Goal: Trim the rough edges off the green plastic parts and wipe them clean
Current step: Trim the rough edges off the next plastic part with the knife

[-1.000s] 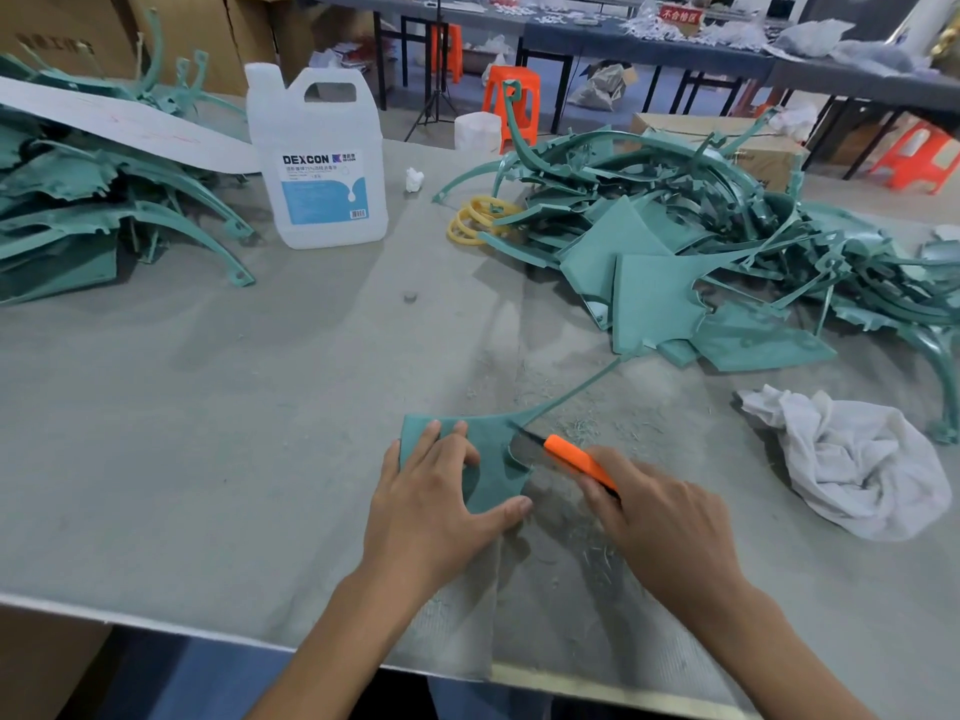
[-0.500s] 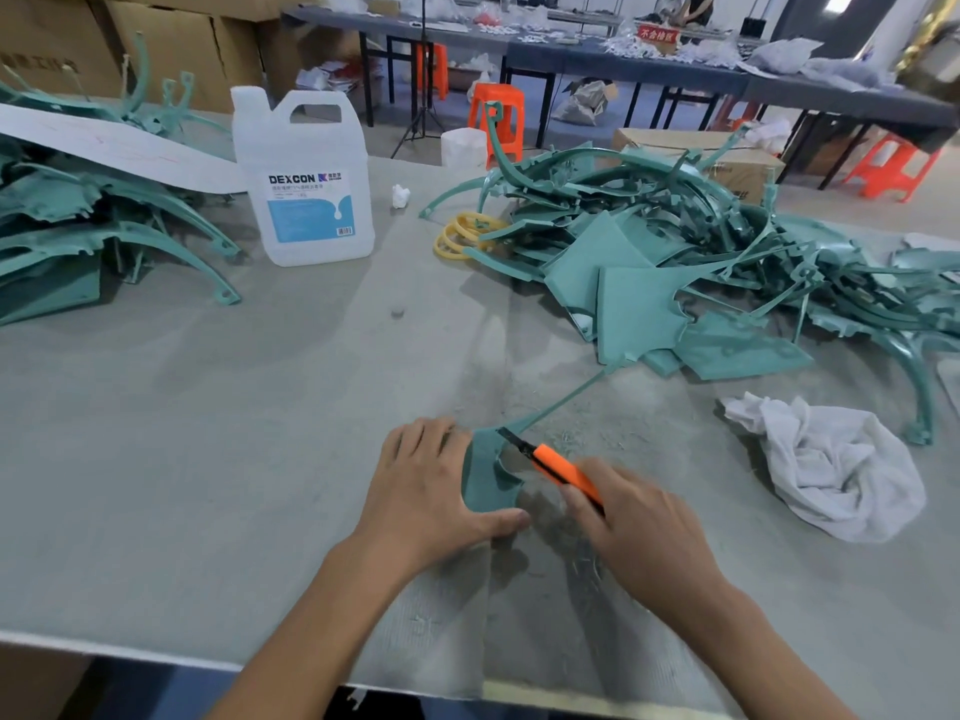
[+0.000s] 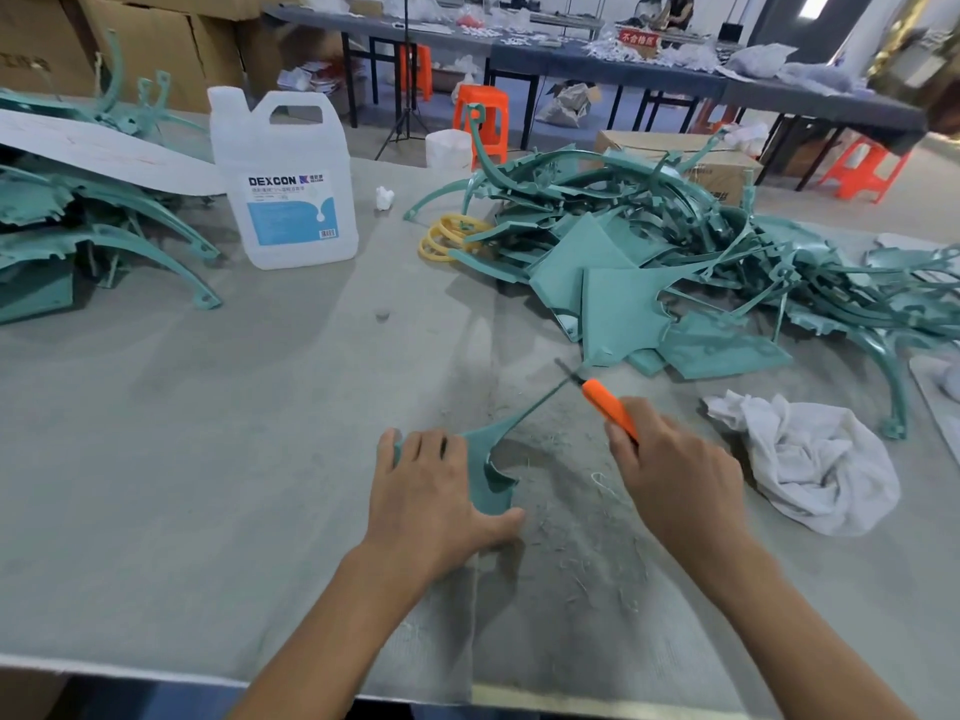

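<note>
Currently: left hand [image 3: 431, 491] lies flat on the green part [image 3: 491, 462], fingers straight, thumb at its near edge, pinning it to the table [image 3: 208, 433] close to the front edge. Right hand [image 3: 670, 470] is curled around the orange knife [image 3: 608, 407]; the blade is blurred and crosses the part's thin stem. White rag [image 3: 810, 459] sits to the right, apart. Right pile of parts [image 3: 649, 262] is behind, left pile [image 3: 78, 226] far left, DEXCON jug [image 3: 285, 184] between them.

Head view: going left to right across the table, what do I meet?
Left pile of green parts → DEXCON jug → left hand pressing the green part → right hand gripping the orange knife → white rag.
</note>
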`<state>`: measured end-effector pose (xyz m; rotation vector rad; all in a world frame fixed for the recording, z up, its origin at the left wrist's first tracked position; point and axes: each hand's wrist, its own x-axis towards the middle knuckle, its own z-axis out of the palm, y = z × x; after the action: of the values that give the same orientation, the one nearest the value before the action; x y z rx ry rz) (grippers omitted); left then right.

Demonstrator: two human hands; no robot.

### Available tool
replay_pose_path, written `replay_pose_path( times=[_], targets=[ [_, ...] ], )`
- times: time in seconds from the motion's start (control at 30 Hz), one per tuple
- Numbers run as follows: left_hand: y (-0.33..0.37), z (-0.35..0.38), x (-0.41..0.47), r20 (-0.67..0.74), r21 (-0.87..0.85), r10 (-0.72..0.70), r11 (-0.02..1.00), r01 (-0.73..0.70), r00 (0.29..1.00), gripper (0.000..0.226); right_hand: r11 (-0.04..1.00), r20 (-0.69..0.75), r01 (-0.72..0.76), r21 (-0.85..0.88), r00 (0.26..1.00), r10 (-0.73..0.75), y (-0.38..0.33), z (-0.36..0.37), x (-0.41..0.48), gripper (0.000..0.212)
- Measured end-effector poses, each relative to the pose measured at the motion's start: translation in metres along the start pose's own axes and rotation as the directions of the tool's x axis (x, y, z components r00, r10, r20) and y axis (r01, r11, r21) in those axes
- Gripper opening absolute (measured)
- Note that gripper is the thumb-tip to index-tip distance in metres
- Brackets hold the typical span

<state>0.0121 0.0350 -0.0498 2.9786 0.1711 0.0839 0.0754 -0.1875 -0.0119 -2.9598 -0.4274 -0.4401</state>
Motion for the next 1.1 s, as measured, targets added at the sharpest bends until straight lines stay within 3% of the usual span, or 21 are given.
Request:
replay_pose_path(
  times=[0.17,0.43,0.53,0.7,0.8,1.0,1.1],
  targets=[
    [-0.002,0.003,-0.001,0.003,-0.016,-0.010,1.000,0.010,1.000,0.102,0.984,0.233,0.170,-0.060,0.961,-0.151,-0.029,-0.010,-0.011,0.031],
    [-0.003,0.008,-0.003,-0.027,-0.072,-0.028,0.997,0.026,0.999,0.105,0.954,0.392,0.277,-0.112,0.895,-0.214,-0.048,-0.033,0.013,0.025],
    [-0.004,0.007,-0.003,-0.012,-0.095,-0.031,0.995,0.030,0.999,0.106,0.953,0.366,0.232,-0.193,0.918,-0.149,-0.029,-0.046,0.035,0.025],
    [-0.003,0.006,-0.003,-0.004,-0.081,-0.030,0.996,0.030,1.000,0.105,0.908,0.126,0.068,-0.414,0.992,-0.017,0.023,-0.076,0.061,0.024],
    [-0.002,0.008,-0.005,-0.024,-0.098,-0.034,0.995,0.031,0.999,0.104,0.940,0.079,0.079,-0.333,0.995,-0.056,0.027,-0.074,0.044,0.031],
    [-0.003,0.010,-0.007,-0.023,-0.134,-0.024,0.991,0.021,0.999,0.105,0.982,-0.029,0.138,0.126,0.990,-0.136,0.003,-0.039,-0.008,0.034],
    [-0.002,0.010,-0.007,-0.028,-0.129,-0.032,0.991,0.028,0.999,0.105,0.965,0.108,0.197,0.175,0.970,-0.217,-0.003,-0.010,-0.021,0.039]
  ],
)
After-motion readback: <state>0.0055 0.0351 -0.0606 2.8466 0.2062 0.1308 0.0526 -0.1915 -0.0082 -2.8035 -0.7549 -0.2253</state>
